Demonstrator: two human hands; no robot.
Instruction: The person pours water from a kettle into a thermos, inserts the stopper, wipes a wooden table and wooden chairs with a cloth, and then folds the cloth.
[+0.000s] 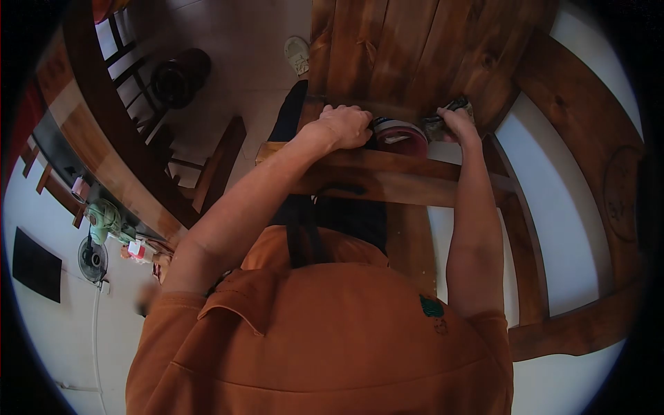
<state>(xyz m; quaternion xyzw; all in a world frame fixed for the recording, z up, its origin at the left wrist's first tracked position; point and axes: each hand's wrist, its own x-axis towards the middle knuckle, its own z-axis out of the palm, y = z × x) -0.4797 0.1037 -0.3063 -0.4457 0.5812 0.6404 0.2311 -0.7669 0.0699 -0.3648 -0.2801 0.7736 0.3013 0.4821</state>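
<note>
My right hand [457, 125] is closed on a crumpled, grey patterned cloth [434, 127], pressed near the corner of the wooden bench seat [415, 55]. Just beyond the wooden rail [387, 162], my left hand [344, 126] is closed, knuckles up. Its fingertips are hidden, so what they grip, if anything, does not show. Between my hands sits a round, reddish-pink container [404, 140] with a pale and dark-blue rim; the rail hides its lower part.
A slatted wooden backrest [588, 104] curves along the right against a white wall. To the left stand a long wooden table [104, 117] and a dark round stool or pot [181, 77]. A fan [93, 259] is at lower left. A white shoe [297, 55] shows on the tiled floor.
</note>
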